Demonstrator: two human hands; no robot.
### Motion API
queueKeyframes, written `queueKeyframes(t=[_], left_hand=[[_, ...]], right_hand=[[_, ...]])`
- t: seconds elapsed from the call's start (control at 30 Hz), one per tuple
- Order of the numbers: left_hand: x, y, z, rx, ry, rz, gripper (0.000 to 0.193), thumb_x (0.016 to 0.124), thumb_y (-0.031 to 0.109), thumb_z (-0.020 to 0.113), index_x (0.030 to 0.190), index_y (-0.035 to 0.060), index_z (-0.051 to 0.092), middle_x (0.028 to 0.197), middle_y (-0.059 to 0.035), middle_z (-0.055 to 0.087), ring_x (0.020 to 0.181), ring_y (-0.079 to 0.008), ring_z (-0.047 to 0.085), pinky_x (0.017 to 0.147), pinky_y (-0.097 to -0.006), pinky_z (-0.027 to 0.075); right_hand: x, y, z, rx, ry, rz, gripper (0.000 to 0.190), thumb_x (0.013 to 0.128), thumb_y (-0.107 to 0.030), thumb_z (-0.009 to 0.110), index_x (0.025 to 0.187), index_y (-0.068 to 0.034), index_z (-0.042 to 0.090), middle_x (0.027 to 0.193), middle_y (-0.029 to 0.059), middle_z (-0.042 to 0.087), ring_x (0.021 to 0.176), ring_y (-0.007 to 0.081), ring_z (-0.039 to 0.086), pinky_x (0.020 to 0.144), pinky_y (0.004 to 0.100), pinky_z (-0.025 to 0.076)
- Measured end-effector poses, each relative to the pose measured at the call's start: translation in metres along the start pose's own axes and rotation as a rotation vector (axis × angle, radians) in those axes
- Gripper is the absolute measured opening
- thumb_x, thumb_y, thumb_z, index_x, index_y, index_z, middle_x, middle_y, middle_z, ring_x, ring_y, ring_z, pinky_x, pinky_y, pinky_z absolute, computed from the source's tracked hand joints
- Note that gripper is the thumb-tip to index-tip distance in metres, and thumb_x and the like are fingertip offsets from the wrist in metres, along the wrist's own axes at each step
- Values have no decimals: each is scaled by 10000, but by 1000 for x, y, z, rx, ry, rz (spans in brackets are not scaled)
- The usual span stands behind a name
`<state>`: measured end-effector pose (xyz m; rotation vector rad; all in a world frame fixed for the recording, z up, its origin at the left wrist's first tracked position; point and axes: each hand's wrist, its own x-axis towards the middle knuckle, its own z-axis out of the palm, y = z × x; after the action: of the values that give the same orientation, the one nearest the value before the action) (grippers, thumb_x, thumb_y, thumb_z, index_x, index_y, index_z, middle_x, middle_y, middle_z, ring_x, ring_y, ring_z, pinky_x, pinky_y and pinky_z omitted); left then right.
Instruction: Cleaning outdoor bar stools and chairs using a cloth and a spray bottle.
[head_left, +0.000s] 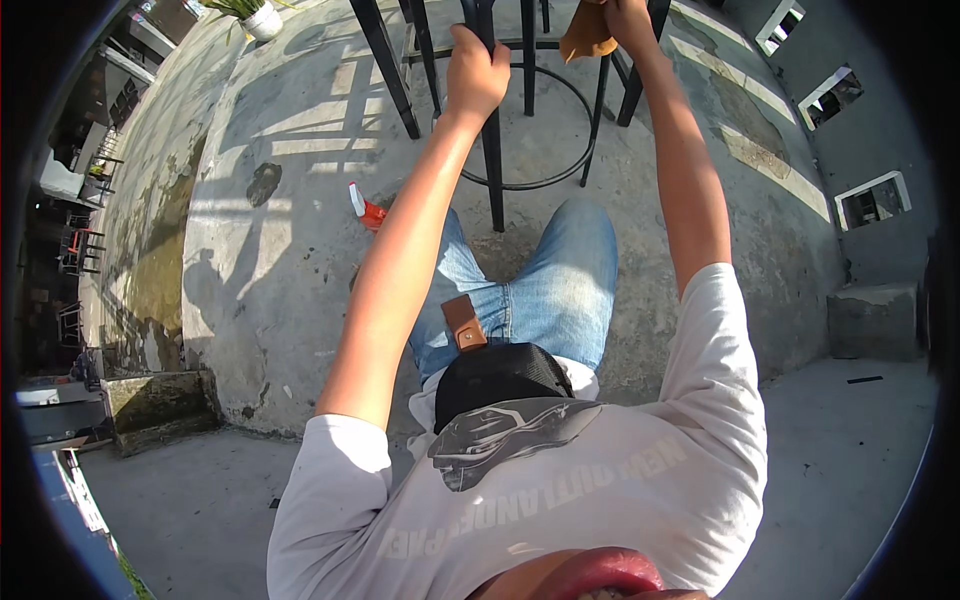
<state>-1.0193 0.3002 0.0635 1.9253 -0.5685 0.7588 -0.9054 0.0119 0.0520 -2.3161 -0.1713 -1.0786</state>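
Note:
My left hand (478, 79) is wrapped around a black furniture leg (493, 161) in front of me, thumb uppermost. At the top edge of the view, my right hand (624, 22) grips a bunched brown cloth (589, 39), which hangs below the fingers close to other black legs. Part of the right hand is cut off by the frame. Beyond the left hand, a round black footrest ring (592, 150) of a stool sits low among the legs. The tops of this furniture are out of view.
A red spray bottle (370, 214) with a white head is on the concrete floor (315, 247), partly hidden by my left forearm. A white pot (262, 22) holds a plant at the upper left. Along the right runs a grey wall (874, 150) with small square openings.

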Motion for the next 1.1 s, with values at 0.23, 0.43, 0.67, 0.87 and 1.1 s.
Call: queueKeyframes(t=[0.23, 0.43, 0.67, 0.87, 1.1], left_hand=[[4, 9, 3, 183, -105, -328, 713, 932, 287, 512, 1396, -168, 219, 1400, -378, 332, 1342, -420, 344, 1138, -387, 255], [-3, -2, 4, 175, 116, -205, 658, 908, 258, 567, 1391, -107, 308, 1361, -327, 419, 1299, -422, 393, 1104, -417, 294], [-6, 10, 4, -172, 91, -31, 248, 862, 89, 627, 833, -9, 402, 548, -76, 512, 465, -144, 507, 450, -301, 399], [-9, 33, 18, -228, 70, 30, 242, 863, 88, 626, 843, -9, 406, 557, -78, 518, 467, -152, 510, 450, -305, 395], [-31, 34, 13, -428, 25, -114, 255, 852, 130, 654, 881, -16, 448, 596, -53, 557, 517, -131, 554, 492, -286, 424]], right_hand=[[-102, 15, 62, 161, 189, 252, 305, 910, -277, 498, 1099, -43, 550, 945, 196, 616, 788, 352, 622, 711, 432, 484], [-201, 15, 77, 490, 315, 421, 404, 872, -298, 620, 1164, -37, 521, 870, 110, 631, 811, 254, 638, 737, 345, 492], [-220, 19, 70, 391, 263, 454, 307, 852, -228, 636, 1082, -36, 567, 849, 109, 632, 730, 284, 634, 658, 354, 489], [-137, 11, 46, 274, 613, 89, 132, 861, -95, 561, 971, -30, 592, 805, 62, 630, 732, 206, 612, 652, 311, 475], [8, -99, -27, 374, 596, 500, 463, 992, -374, 368, 881, 32, 561, 679, 245, 574, 586, 362, 556, 577, 480, 417]])
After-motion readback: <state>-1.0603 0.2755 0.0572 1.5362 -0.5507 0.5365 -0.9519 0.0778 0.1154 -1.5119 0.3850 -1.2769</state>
